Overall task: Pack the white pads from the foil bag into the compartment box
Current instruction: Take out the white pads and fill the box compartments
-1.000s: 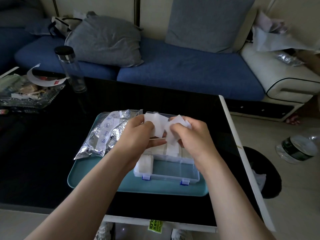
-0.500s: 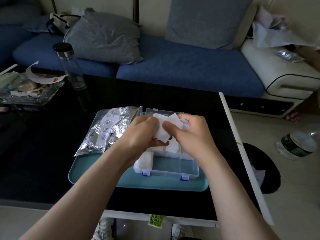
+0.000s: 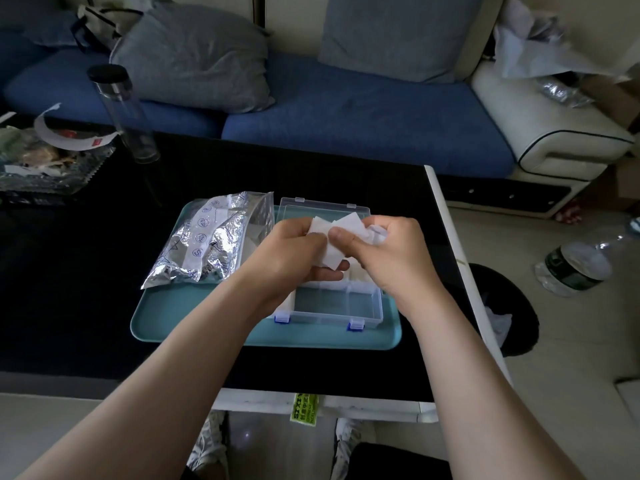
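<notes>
Drawn together since a second ago, the pads (image 3: 348, 221) are now overlapped above the box (image 3: 322, 317), pinched by the curled fingers and thumbs of the left hand (image 3: 294, 251) and the right hand (image 3: 391, 258). The bag (image 3: 211, 237) is laid just beside the box on the tray (image 3: 194, 320).

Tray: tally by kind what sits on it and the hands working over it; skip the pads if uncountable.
Foil bag: 1
Compartment box: 1
Hands: 2, left hand and right hand
Total: 4; pads too bunched to count.
</notes>
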`<action>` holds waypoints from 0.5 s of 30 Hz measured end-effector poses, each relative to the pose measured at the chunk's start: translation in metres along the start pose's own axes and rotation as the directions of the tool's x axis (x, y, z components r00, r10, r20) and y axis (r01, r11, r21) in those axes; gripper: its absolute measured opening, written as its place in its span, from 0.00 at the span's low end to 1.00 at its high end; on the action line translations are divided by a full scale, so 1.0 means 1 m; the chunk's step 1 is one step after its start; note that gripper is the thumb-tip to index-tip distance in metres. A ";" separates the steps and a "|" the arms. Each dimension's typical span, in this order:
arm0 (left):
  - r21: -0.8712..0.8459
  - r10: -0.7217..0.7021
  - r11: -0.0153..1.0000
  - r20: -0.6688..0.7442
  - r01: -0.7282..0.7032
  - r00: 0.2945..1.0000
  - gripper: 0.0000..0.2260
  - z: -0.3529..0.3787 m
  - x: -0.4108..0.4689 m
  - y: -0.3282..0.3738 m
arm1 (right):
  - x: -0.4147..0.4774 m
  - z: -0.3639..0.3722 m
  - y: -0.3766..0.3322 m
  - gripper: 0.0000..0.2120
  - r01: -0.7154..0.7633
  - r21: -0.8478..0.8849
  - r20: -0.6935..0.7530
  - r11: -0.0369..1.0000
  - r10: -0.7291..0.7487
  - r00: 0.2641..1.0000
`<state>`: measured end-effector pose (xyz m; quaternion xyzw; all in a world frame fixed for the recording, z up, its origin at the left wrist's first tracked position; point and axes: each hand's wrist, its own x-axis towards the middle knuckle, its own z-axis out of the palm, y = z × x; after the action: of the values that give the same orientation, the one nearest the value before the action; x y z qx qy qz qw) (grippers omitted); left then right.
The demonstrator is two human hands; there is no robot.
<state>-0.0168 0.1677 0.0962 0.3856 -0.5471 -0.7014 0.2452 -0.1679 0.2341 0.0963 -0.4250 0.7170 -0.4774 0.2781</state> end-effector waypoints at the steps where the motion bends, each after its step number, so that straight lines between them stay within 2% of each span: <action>1: -0.001 0.010 1.000 0.001 -0.010 1.000 0.14 0.001 0.000 -0.001 | -0.002 -0.001 0.000 0.09 -0.017 0.016 0.009 1.000 0.017 1.000; 6: -0.026 0.057 0.998 -0.066 -0.059 0.996 0.13 0.006 -0.002 -0.006 | -0.010 -0.007 -0.001 0.13 -0.107 0.092 0.062 0.990 0.102 0.993; 10: -0.060 0.047 0.997 -0.033 -0.049 0.998 0.14 0.011 -0.002 -0.006 | -0.015 -0.009 0.003 0.14 -0.066 0.082 -0.050 0.994 0.070 0.996; 15: -0.037 0.038 0.999 0.018 -0.037 0.999 0.13 0.012 0.003 -0.006 | -0.011 -0.008 0.000 0.09 -0.025 0.076 -0.069 0.997 0.030 0.997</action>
<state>-0.0278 0.1736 0.0905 0.3640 -0.5435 -0.7103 0.2600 -0.1694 0.2474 0.0994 -0.3872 0.7136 -0.5150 0.2750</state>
